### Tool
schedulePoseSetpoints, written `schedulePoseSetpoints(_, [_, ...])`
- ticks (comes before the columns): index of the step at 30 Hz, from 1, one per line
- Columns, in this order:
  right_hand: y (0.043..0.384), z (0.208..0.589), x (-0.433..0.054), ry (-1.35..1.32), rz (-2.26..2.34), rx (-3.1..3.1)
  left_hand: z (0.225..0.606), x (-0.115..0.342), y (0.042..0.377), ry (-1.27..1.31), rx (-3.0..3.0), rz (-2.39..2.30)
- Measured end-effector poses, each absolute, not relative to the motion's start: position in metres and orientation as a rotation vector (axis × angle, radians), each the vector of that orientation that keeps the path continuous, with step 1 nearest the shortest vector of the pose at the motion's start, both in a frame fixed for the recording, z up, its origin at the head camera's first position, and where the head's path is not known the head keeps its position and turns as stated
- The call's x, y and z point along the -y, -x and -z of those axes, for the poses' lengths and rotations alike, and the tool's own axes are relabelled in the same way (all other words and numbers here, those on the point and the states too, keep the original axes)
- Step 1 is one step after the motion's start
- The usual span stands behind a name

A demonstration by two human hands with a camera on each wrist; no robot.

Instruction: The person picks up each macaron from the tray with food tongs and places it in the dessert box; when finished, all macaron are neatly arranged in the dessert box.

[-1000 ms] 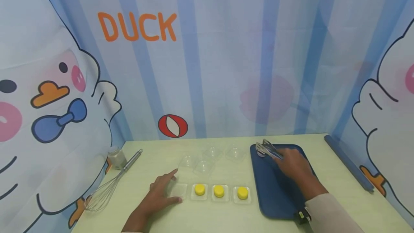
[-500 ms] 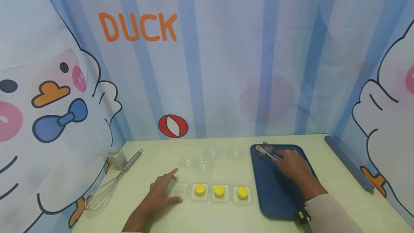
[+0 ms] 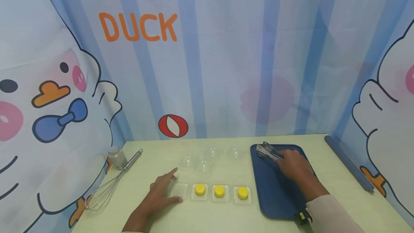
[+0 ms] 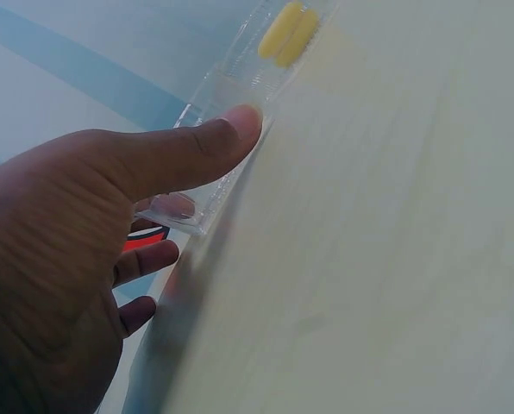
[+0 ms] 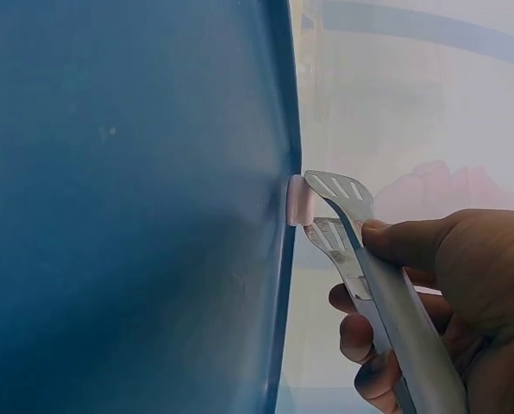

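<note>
My left hand [image 3: 159, 191] spans an empty clear plastic base [image 3: 179, 191], thumb at its near edge and index finger at the far side. In the left wrist view, the base [image 4: 207, 185] shows between thumb and index fingertip; the other fingers are loosely bent. My right hand [image 3: 292, 163] grips silver slotted tongs [image 3: 271, 152] over the far left corner of a blue tray [image 3: 275, 193]. In the right wrist view, a pale pink macaron [image 5: 299, 200] sits at the tray's surface between the tongs' tips. Three yellow macarons [image 3: 219, 191] sit singly in the other clear bases.
Several clear domed lids [image 3: 203, 166] stand behind the bases. A whisk [image 3: 111, 182] lies at the left beside a small glass jar [image 3: 117, 158]. A dark blue roll [image 3: 349, 163] lies along the right edge. A duck-print curtain [image 3: 220, 56] encloses the table [image 3: 223, 218].
The tongs' tips have shifted slightly to the right over the tray's far left corner. My left hand, the bases and the yellow macarons have stayed in place.
</note>
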State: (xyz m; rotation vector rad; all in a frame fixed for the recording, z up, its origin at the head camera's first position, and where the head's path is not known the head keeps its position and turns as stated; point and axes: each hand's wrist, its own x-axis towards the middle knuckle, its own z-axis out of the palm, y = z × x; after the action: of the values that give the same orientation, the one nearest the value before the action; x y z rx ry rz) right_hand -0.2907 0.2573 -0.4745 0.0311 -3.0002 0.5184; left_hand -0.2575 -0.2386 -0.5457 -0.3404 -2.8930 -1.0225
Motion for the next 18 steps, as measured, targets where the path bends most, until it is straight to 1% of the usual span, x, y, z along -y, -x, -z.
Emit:
schedulePoseSetpoints(10, [0.276,0.464,-0.253,-0.078,-0.525,2.940,0.547,0.239,0.258,0.333,2.901,1.025])
schedulePoseSetpoints(18, [0.258,0.452,-0.229,-0.183,-0.540,2.872,0.548,0.240,0.258,0.342,2.902,1.026])
